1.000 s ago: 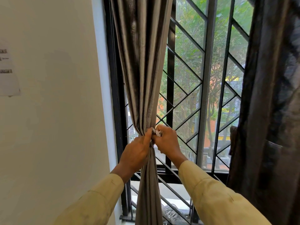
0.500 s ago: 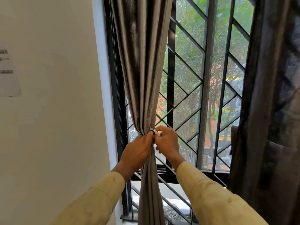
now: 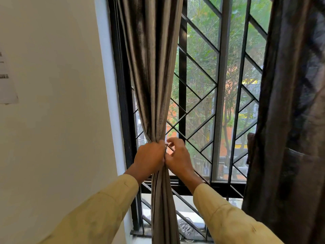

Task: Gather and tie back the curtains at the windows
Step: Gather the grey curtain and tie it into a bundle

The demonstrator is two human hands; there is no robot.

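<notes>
2 curtains (image 3: 154, 71), 2 hands (image 3: 149, 158), 1 wall paper (image 3: 7, 85).

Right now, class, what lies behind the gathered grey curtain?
Behind the grey curtain stand the black window frame and diamond-pattern grille, trees beyond. The curtain covers whatever lies directly behind its folds.

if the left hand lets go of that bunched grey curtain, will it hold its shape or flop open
Probably flops open: the grey curtain hangs in soft loose folds, pinched narrow only inside the left hand grip. Its sheen hints at smooth, somewhat slippery cloth. The right hand is loose beside it, and no finished tie shows.
</notes>
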